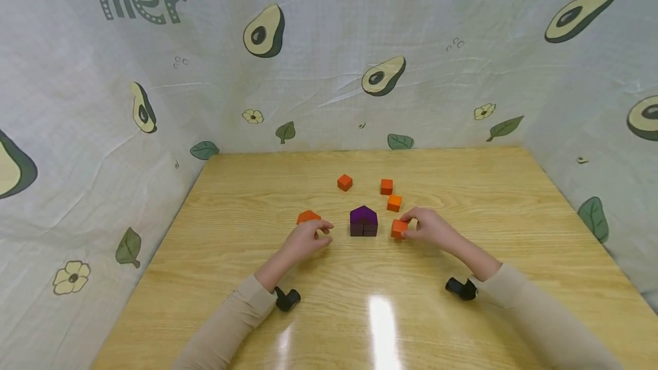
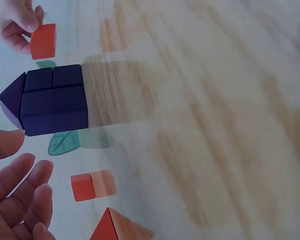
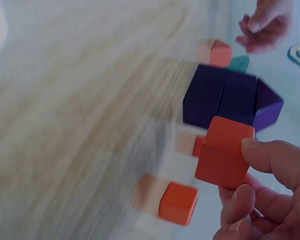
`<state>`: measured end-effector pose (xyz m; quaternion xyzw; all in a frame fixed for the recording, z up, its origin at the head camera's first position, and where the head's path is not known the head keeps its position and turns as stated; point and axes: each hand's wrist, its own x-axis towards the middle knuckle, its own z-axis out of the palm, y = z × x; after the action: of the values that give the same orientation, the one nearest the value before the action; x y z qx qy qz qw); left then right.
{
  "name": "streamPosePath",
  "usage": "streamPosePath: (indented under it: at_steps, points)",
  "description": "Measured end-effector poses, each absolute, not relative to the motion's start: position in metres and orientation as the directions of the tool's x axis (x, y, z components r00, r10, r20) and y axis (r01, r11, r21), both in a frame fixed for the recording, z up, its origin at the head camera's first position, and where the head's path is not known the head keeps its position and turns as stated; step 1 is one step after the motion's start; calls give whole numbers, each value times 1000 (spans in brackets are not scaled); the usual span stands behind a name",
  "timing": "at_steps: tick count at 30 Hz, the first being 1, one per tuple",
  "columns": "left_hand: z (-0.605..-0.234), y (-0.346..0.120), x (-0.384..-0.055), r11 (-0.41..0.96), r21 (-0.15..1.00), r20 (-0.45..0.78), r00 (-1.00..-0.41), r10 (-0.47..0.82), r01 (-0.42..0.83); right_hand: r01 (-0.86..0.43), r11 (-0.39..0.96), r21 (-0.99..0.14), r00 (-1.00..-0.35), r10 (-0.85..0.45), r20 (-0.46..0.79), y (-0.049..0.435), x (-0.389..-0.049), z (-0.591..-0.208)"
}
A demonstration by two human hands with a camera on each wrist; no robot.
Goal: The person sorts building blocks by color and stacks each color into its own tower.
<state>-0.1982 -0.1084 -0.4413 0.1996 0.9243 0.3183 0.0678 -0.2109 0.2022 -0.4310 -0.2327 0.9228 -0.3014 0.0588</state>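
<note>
My right hand (image 1: 430, 227) pinches a red-orange cube (image 3: 225, 151) between thumb and fingers, to the right of the purple block house. That house (image 1: 363, 222) is built of dark purple cubes with a triangular roof block on top. Left of it is my left hand (image 1: 307, 238), its fingers loosely bent with nothing between them. Just behind this hand lies an orange triangular block (image 1: 308, 216), partly covered by the fingers in the head view. The left wrist view shows the left fingertips (image 2: 42, 200) beside the roof end of the purple house.
Behind the house, a red-orange cube (image 1: 345, 182) sits turned at an angle. Further right stand another red-orange cube (image 1: 386, 186) and a lighter orange cube (image 1: 394, 203). A printed cloth (image 1: 329, 90) hangs along the back and sides of the wooden table (image 1: 247, 187).
</note>
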Motion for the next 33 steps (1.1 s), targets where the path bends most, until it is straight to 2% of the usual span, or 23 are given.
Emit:
streamPosePath:
  at_steps: [8,17,33]
  points:
    - [-447,-106,-197,705,632,-26,-901,433,321,-455,662,-595,-850,-523,68,176,-191,-439]
    - [-451,-100,-195,684,624,-68,-845,530,378,-538,632,-558,-811,-568,139,145,-181,-447]
    - [-448,-87,-191,722,559,-110,-827,552,408,-527,685,-503,-818,-569,82,117,-180,-451]
